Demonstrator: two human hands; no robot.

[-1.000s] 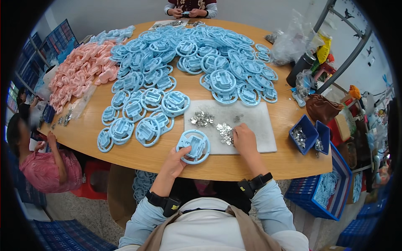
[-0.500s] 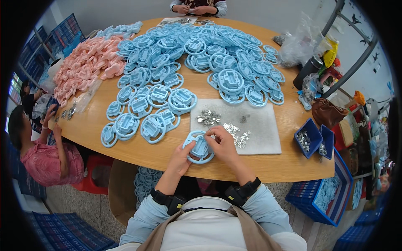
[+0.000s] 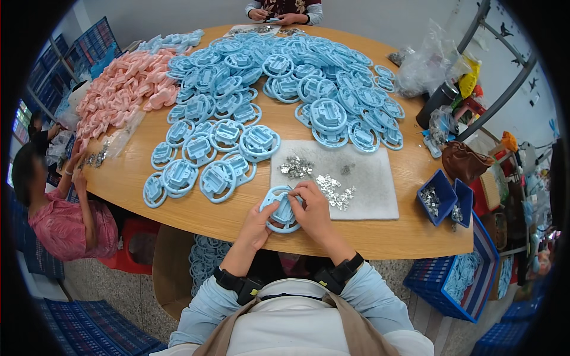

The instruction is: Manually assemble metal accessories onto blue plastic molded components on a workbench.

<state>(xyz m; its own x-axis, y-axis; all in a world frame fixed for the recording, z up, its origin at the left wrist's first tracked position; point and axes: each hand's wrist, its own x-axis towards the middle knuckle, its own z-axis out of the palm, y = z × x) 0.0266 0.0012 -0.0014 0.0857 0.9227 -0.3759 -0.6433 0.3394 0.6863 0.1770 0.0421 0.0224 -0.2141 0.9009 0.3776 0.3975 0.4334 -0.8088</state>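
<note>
Near the table's front edge, a light blue plastic ring-shaped part with a boxy middle is gripped at its left side by my left hand, thumb on top. My right hand bends over the part's right side with its fingertips pinched at the upper middle; what they hold, if anything, is too small to make out. Just beyond lies a pale grey mat bearing a heap of small metal pieces and a looser spread of shiny metal pieces.
Many blue ring parts are piled across the table, beside a heap of pink parts. Blue bins of metal pieces stand at the right edge, near a dark bottle. Co-workers sit at left and far side.
My right hand has lowered slightly, its fingertips moving down onto the middle of the blue ring part. My left hand keeps its hold. The co-worker across the table has shifted their hands.
</note>
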